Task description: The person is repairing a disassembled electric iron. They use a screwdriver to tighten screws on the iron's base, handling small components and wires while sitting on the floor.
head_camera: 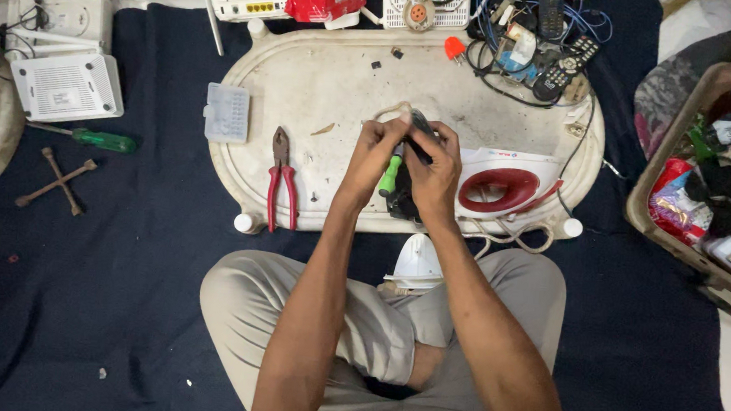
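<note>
My left hand (374, 154) and my right hand (433, 172) meet over the middle of a white oval tray (323, 80). Together they hold a small black part with a pale cord looping from its top. A green-handled screwdriver (390, 175) sits between the palms; which hand grips it I cannot tell. To the right lies a white and red clothes-iron body (506, 186). A white iron piece (417, 262) rests near my lap.
Red-handled pliers (280, 181) and a clear small-parts box (227, 112) lie on the tray's left. A green screwdriver (97, 138), cross wrench (59, 180) and white routers (66, 86) lie on the dark cloth at left. Remotes and wires (552, 46) lie top right; a crate (724, 173) stands right.
</note>
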